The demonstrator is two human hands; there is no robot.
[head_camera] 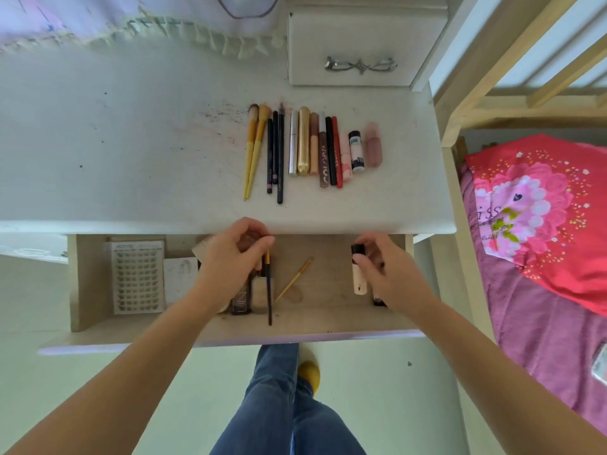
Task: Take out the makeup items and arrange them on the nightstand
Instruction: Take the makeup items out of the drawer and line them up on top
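The nightstand's drawer (85, 284) is pulled open below the white top (131, 152). My left hand (230, 257) pinches a thin dark brush (269, 293) by its gold ferrule, handle hanging toward me. My right hand (384, 274) grips a cream tube with a black cap (358, 274); a dark item (378, 301) shows just under that hand. Left in the drawer are a thin wooden brush (294, 280), a dark bottle (241, 302) and a sheet of false lashes (138, 277). On the top lies a row of brushes, pencils and tubes (312, 149).
A small white drawer unit (358, 44) with a metal handle stands at the back of the top. A wooden bed frame (466, 93) and a bed with pink covers (542, 257) lie to the right. My legs stand below the drawer front.
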